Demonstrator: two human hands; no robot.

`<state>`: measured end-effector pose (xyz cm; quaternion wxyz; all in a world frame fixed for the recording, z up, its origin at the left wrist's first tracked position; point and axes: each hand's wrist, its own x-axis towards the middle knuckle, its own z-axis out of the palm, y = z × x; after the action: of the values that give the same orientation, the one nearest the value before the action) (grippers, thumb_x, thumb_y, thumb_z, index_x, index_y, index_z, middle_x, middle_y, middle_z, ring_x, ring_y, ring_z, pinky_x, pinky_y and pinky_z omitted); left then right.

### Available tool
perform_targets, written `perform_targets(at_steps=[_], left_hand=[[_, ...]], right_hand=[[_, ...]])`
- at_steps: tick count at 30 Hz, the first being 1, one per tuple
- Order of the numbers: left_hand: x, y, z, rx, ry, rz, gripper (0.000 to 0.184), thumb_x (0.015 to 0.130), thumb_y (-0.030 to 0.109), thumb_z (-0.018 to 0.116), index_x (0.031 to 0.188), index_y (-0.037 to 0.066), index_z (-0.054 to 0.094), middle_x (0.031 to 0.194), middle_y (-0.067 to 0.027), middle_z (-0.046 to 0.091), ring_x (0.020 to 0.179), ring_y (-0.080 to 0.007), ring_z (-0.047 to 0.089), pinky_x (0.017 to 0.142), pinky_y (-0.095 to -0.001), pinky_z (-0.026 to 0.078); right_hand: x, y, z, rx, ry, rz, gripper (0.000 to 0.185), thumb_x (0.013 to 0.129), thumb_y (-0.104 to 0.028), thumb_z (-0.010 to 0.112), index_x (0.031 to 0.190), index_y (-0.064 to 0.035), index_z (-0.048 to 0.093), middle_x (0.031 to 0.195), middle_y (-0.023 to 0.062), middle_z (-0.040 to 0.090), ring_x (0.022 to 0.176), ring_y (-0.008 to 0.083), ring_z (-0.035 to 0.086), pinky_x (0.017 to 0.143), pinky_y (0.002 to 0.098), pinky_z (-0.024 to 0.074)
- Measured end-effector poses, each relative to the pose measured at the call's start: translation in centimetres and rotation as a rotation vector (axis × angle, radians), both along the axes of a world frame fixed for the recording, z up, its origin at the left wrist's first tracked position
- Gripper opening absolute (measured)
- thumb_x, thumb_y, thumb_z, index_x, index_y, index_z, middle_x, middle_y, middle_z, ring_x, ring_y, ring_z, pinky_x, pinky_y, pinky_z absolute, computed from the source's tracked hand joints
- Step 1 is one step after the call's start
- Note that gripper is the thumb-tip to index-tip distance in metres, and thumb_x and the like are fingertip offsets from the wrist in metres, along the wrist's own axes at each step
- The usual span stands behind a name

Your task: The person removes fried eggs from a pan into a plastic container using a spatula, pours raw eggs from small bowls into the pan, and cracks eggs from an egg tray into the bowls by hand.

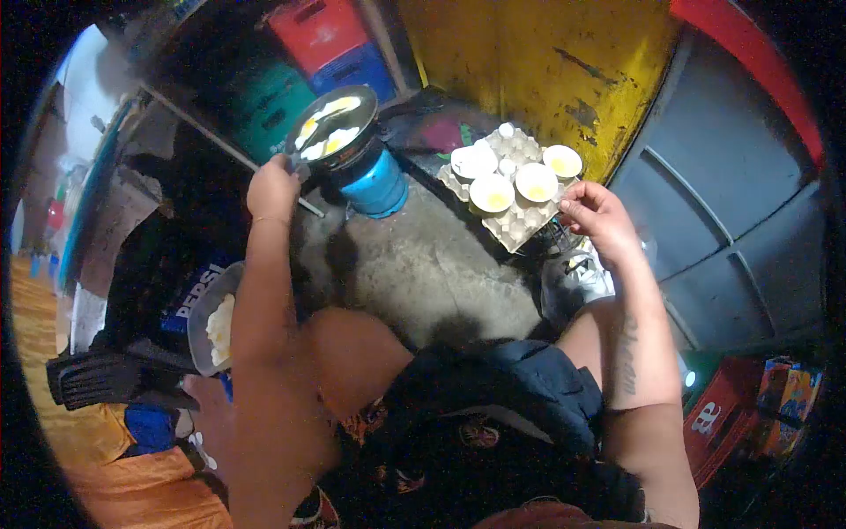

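Observation:
At the near left edge of a dark frying pan [330, 157], my left hand [275, 187] is closed round what looks like its handle. Eggs with yellow yolks [338, 139] lie in the pan, which sits on a blue stove [379, 187]. Over on the right, my right hand [595, 214] has its fingers bent together at the edge of a cardboard egg tray [520, 231]; whether it pinches the tray is unclear. White bowls stand on the tray, among them one with yolk [537, 182] and another near the corner [562, 161]. Whole eggs [508, 166] sit between them.
A clear container [205, 331] with pale food is left of my left forearm, beside a black slotted turner [92, 379]. Red [319, 35] and green [264, 110] crates stand behind the stove. A plastic bag [586, 280] lies below my right hand. Grey metal panels [714, 194] rise at right.

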<state>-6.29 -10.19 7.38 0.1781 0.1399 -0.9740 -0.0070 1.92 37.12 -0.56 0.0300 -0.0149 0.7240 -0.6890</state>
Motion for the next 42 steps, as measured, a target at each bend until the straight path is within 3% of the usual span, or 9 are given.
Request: perform_targets(at_steps=[5,15,20,26,29,37,42], left_hand=[[1.7,-1.5,0.7,-0.132,-0.040,-0.018,0.028,0.081,0.020,0.065,0.109,0.015,0.068,0.100,-0.0150,0.069,0.097,-0.0348,0.065,0.081,-0.0465,0.052],[-0.9,-0.8,-1.4,0.021,0.022,0.017,0.031,0.083,0.021,0.065,0.113,0.015,0.065,0.106,-0.0163,0.068,0.101,-0.0349,0.063,0.083,-0.0468,0.051],[1.2,-2.2,-0.3,-0.067,-0.054,-0.002,0.024,0.083,0.019,0.064,0.107,0.016,0.068,0.100,-0.0142,0.068,0.097,-0.0339,0.064,0.078,-0.0459,0.051],[0.3,-0.8,-0.1,-0.058,-0.115,0.037,0.029,0.083,0.021,0.065,0.111,0.015,0.067,0.108,-0.0134,0.068,0.102,-0.0327,0.063,0.081,-0.0445,0.052],[-1.5,-1.1,-1.7,0.045,0.025,0.022,0.032,0.082,0.023,0.065,0.113,0.015,0.066,0.107,-0.0134,0.068,0.102,-0.0332,0.064,0.082,-0.0443,0.052],[2.7,-3.6,1.8,-0.149,0.041,0.016,0.026,0.080,0.018,0.064,0.105,0.020,0.069,0.102,-0.0124,0.068,0.097,-0.0329,0.064,0.079,-0.0451,0.052],[5.7,-4.4,6.9,-0.218,-0.097,0.029,0.031,0.077,0.012,0.065,0.107,0.020,0.069,0.103,-0.0117,0.068,0.101,-0.0312,0.063,0.084,-0.0432,0.052]], right_hand=[[0.2,0.6,1.0,-0.013,-0.052,-0.067,0.012,0.090,-0.016,0.067,0.094,-0.0076,0.058,0.078,-0.0021,0.059,0.068,0.0056,0.054,0.059,0.0185,0.0410],[-0.2,-0.6,0.1,0.031,-0.007,0.025,0.011,0.088,-0.015,0.067,0.092,-0.0072,0.060,0.077,-0.0034,0.058,0.067,0.0062,0.051,0.059,0.0212,0.0413],[-0.1,0.8,0.2,0.063,-0.008,0.022,0.011,0.089,-0.014,0.066,0.094,-0.0076,0.058,0.082,-0.0029,0.059,0.070,0.0052,0.051,0.061,0.0201,0.0408],[-0.8,0.2,-0.3,0.106,0.042,-0.014,0.014,0.089,-0.015,0.067,0.092,-0.0040,0.060,0.081,-0.0021,0.059,0.074,0.0072,0.052,0.067,0.0231,0.0431],[-0.7,-0.4,-0.1,0.179,0.041,0.007,0.014,0.088,-0.016,0.068,0.090,-0.0040,0.061,0.082,-0.0016,0.059,0.076,0.0082,0.052,0.069,0.0240,0.0436],[-0.2,0.9,-0.2,0.216,0.049,0.020,0.013,0.086,-0.014,0.068,0.090,-0.0047,0.060,0.082,-0.0025,0.058,0.078,0.0082,0.051,0.071,0.0234,0.0420],[-0.3,0.6,0.1,0.230,-0.020,0.007,0.015,0.087,-0.016,0.069,0.092,-0.0048,0.059,0.081,-0.0031,0.057,0.075,0.0068,0.050,0.068,0.0227,0.0416]])
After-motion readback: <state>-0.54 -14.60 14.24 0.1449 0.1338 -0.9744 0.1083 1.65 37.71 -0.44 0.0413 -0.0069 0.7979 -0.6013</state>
